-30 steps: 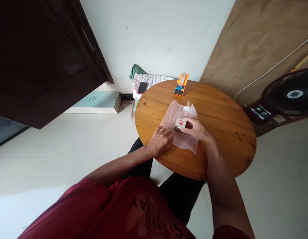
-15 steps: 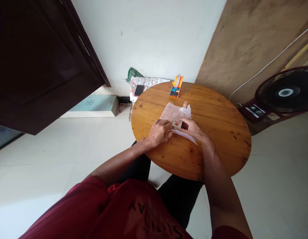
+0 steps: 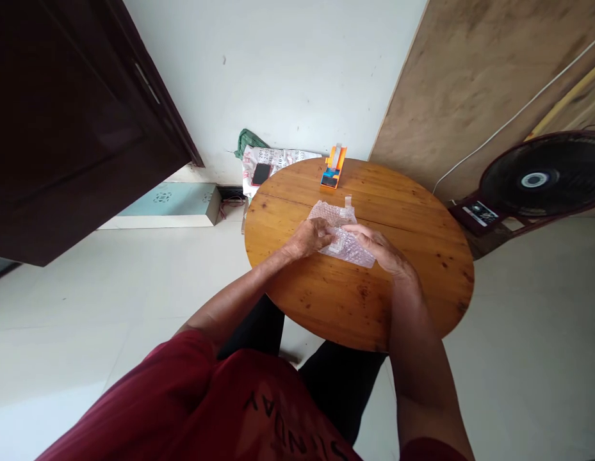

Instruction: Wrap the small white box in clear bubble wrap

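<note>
We see pinkish, dimpled bubble wrap on our orange-brown, dark-knotted surface; at its eleven o'clock, an orange-and-blue tape dispenser; towards two, a black fan, white-hubbed; towards seven, our deep-red shirt, black-lettered.

- At a round wooden tabletop, a person in a red shirt works over a folded sheet of bubble wrap.
- The left hand, bent, touches the wrap's left side; the right hand, outstretched, meets its right side.
- Between them, a pale shape shows blurred through the plastic.
- A clear strip juts from the wrap's far edge.
- Beyond, an orange tape dispenser stands near the rim.
- A black fan occupies the right.
</note>
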A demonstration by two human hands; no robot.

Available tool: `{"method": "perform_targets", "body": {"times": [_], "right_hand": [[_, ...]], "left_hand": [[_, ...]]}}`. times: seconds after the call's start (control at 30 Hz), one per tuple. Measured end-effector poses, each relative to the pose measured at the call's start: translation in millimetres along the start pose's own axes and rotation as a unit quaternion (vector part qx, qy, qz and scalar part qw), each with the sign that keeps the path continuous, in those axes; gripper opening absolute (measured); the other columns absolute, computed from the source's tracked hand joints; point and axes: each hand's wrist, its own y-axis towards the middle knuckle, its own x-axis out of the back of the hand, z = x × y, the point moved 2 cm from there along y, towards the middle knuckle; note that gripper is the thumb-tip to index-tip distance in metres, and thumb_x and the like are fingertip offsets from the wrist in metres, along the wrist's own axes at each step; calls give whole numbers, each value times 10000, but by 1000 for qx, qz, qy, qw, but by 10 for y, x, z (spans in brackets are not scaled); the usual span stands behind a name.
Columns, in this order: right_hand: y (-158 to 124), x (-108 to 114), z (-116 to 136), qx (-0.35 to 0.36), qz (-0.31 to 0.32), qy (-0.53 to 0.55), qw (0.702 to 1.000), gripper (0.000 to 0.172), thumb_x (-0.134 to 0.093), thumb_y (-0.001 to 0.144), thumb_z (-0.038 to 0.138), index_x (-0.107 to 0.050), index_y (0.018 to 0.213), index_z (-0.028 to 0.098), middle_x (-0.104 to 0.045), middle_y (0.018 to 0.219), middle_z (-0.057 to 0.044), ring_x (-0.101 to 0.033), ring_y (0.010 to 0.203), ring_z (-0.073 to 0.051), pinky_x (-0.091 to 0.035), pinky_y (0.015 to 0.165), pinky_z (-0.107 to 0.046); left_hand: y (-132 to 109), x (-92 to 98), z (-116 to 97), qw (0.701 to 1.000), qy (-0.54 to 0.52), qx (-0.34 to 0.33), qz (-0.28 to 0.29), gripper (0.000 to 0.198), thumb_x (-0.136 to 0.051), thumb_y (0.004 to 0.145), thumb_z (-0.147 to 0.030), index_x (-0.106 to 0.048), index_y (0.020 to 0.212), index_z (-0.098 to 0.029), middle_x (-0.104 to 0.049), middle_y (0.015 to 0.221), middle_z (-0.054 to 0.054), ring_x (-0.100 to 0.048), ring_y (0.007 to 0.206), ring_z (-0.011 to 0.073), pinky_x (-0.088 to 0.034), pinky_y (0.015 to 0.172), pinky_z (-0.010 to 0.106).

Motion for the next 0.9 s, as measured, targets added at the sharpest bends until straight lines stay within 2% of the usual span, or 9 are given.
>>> {"method": "perform_targets", "body": {"times": [0.07,0.13,0.23,0.3,0.4,0.6,0.7,0.8,0.9], "right_hand": [[-11,10,-2,-11,4,9,1000,554,-577,886,655,-653,1288,283,-647,1385,-47,-535,1334,-323,-423,1108,-472],[2,-4,-26,-27,-13,-5,1000,494,-691,824,560,-674,1224,270,-687,1304,-46,-595,1242,-312,-457,1053,-450],[59,-58,-95,-37,-65,-38,996,313,-706,782,448,-714,998,221,-741,1006,-38,-666,929,-248,-507,852,-380],[98,-97,-148,-43,-95,-47,993,238,-651,790,425,-702,849,201,-699,806,-20,-614,735,-196,-474,707,-334],[128,-128,-202,-54,-108,-41,992,234,-613,781,419,-673,746,195,-629,676,1,-527,613,-154,-405,607,-302],[126,-134,-221,-63,-72,-31,995,185,-637,741,383,-645,698,203,-593,633,16,-495,580,-141,-364,566,-287],[128,-153,-235,-51,-72,-31,996,148,-637,750,355,-631,717,212,-604,657,15,-514,594,-145,-382,577,-288],[134,-185,-243,-25,-90,-19,995,120,-649,760,327,-624,815,224,-660,751,4,-589,672,-167,-440,636,-298],[145,-219,-233,-5,-104,-15,994,197,-700,748,349,-629,890,233,-702,857,-9,-652,801,-200,-490,754,-331]], "left_hand": [[29,-5,20,1000,-9,-8,4,179,-742,770,-298,-694,827,-136,-698,827,20,-585,754,123,-440,708,239],[55,-12,45,1000,-17,-11,7,207,-759,755,-326,-681,811,-142,-678,816,13,-573,749,123,-427,696,241],[90,-25,80,999,-35,-14,4,237,-783,723,-344,-659,766,-147,-644,769,0,-543,720,117,-407,670,238],[104,-34,92,999,-50,-14,2,246,-798,699,-334,-645,732,-144,-629,749,-4,-527,707,112,-398,659,234],[91,-44,94,998,-61,-2,11,235,-780,700,-327,-639,728,-141,-626,735,-7,-508,683,104,-382,634,228],[6,-50,63,996,-80,7,32,303,-768,684,-405,-640,738,-136,-604,700,-19,-472,645,92,-352,597,218],[-2,-60,58,997,-73,21,24,282,-765,674,-378,-641,733,-131,-580,676,-23,-460,631,90,-339,577,214],[9,-73,46,998,-62,23,19,185,-722,697,-296,-649,737,-132,-606,691,-14,-492,657,97,-356,593,213],[18,-74,16,997,-70,26,20,123,-689,719,-240,-634,706,-132,-610,690,-14,-496,649,93,-361,588,212]]}}
